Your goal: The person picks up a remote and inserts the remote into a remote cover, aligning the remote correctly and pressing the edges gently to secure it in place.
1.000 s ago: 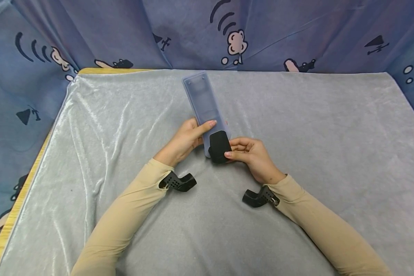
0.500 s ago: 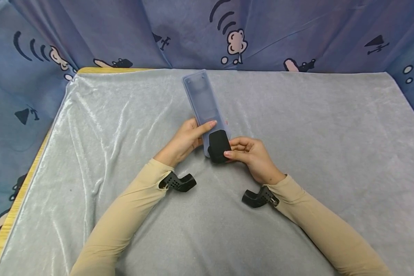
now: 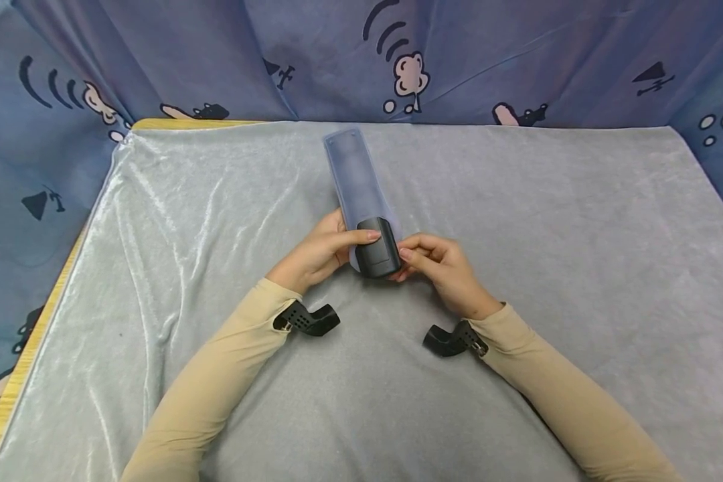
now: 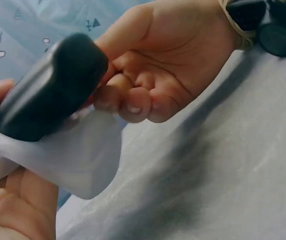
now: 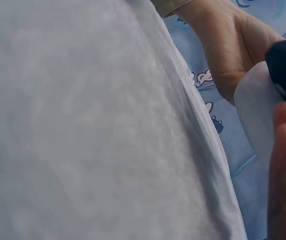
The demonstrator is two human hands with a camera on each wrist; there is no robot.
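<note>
A long translucent bluish sleeve [image 3: 357,175] slants away from me in the head view. On its near end lies a black, smooth, round-edged block [image 3: 378,260] with a fine seam across it. My left hand [image 3: 316,253] grips both from the left, thumb laid across the block and fingers behind the sleeve. At the lower right edge, my right hand [image 3: 442,268] pinches with thumb and bent index finger. In the left wrist view the black block [image 4: 52,90] rises from the soft, whitish sleeve end [image 4: 90,160]; the right hand's curled fingers [image 4: 135,102] are beside it.
A grey velvety cloth [image 3: 554,221] covers the table, whose yellow wooden edge [image 3: 42,328] shows along the left. Blue patterned curtains [image 3: 325,53] hang behind and at both sides. A black camera mount [image 3: 310,318] sits at the left wrist, another mount [image 3: 448,340] at the right.
The black block now shows a glossier face with a seam instead of its matte face. My left thumb has shifted down from the sleeve onto the block. My right thumb has moved off to its edge.
</note>
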